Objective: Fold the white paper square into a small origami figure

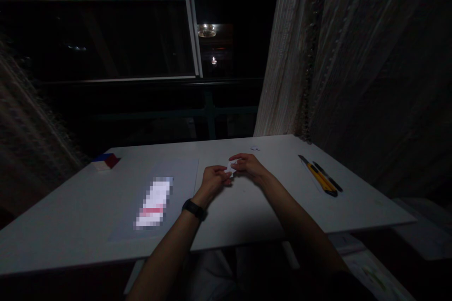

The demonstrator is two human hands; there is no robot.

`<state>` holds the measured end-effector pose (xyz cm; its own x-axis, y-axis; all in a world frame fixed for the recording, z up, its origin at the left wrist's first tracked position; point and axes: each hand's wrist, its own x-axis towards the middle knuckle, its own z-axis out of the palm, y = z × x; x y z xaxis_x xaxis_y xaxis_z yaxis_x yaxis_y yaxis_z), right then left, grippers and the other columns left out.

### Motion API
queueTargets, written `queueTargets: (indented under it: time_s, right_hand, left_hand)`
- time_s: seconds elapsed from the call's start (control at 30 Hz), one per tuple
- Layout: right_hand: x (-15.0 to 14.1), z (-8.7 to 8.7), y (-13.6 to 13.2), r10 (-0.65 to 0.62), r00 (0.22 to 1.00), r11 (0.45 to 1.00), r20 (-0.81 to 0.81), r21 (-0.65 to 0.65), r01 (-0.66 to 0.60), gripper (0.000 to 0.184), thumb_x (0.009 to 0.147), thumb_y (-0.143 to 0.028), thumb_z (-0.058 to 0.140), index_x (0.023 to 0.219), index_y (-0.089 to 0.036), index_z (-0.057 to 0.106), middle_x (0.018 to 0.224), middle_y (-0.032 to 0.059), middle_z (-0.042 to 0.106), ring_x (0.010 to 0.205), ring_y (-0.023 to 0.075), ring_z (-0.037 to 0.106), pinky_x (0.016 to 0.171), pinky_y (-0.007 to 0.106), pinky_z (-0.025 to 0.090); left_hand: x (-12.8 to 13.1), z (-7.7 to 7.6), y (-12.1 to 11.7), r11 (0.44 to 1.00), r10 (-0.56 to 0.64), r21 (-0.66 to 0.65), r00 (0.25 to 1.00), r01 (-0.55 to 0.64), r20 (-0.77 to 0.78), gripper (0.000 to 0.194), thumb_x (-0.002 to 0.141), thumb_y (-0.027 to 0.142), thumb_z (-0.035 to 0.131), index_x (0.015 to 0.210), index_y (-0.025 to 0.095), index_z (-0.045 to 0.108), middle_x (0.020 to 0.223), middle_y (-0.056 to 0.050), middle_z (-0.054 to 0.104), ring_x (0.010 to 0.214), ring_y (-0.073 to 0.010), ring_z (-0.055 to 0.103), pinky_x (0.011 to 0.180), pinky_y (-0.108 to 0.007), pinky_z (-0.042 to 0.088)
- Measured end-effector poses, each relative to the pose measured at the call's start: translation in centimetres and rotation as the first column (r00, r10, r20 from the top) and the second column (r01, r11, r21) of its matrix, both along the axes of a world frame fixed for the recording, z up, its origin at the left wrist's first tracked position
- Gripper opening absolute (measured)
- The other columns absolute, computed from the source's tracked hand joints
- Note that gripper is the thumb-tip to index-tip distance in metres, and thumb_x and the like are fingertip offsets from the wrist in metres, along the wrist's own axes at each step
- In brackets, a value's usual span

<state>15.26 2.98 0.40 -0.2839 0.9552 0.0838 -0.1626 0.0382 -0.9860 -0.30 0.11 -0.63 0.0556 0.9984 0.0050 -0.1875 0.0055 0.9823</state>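
Between my two hands is a small piece of white paper [231, 167], held just above the white table [243, 211]. My left hand [213, 179], with a dark watch [194, 209] on its wrist, pinches the paper's lower left side. The fingers of my right hand [250, 165] are closed on its upper right side. Some small scraps [254, 148] lie on the table beyond my right hand. The dim light hides any fine detail on the paper.
A yellow utility knife [319, 179] and a dark pen [328, 177] lie at the right. At the left, a lit phone [154, 203] rests on a pale sheet [185, 174]. A red, blue and white block [105, 162] sits at the far left corner. Curtains [282, 56] hang behind.
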Motion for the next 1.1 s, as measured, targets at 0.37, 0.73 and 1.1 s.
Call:
queueTargets:
  time_s: [0.37, 0.73, 1.1]
  right_hand:
    - [0.0, -0.2, 0.3, -0.067, 0.997, 0.998, -0.038, -0.001, 0.067, 0.034, 0.052, -0.026, 0.075, 0.083, -0.014, 0.069, 0.065, 0.0007, 0.063, 0.055, 0.0092, 0.055, 0.052, 0.022, 0.043]
    - [-1.0, 0.2, -0.3, -0.206, 0.959, 0.978, -0.194, -0.031, 0.204, 0.037, 0.049, -0.025, 0.076, 0.085, -0.018, 0.068, 0.06, -0.0031, 0.059, 0.054, 0.0087, 0.055, 0.052, 0.02, 0.044]
    - [-1.3, -0.3, -0.1, -0.179, 0.967, 0.982, -0.182, 0.022, 0.186, 0.04, 0.046, -0.025, 0.078, 0.083, -0.015, 0.068, 0.067, 0.0009, 0.065, 0.058, 0.0112, 0.058, 0.055, 0.023, 0.047]
  left_hand:
    - [-0.3, 0.9, -0.2, 0.985, -0.069, 0.157, 0.998, 0.068, 0.001, 0.044, 0.061, 0.035, 0.072, 0.094, 0.008, 0.06, 0.063, -0.007, 0.065, 0.058, -0.0176, 0.064, 0.054, -0.027, 0.051]
    - [-0.1, 1.6, -0.6, 0.97, 0.099, 0.224, 0.995, -0.096, -0.004, 0.038, 0.055, 0.025, 0.074, 0.09, 0.01, 0.068, 0.077, -0.009, 0.069, 0.063, -0.0162, 0.063, 0.062, -0.028, 0.052]
    - [-0.4, 0.9, 0.1, 0.984, 0.074, 0.154, 0.993, -0.088, 0.096, 0.038, 0.058, 0.032, 0.074, 0.087, 0.009, 0.066, 0.077, -0.009, 0.068, 0.066, -0.0152, 0.063, 0.061, -0.026, 0.052]
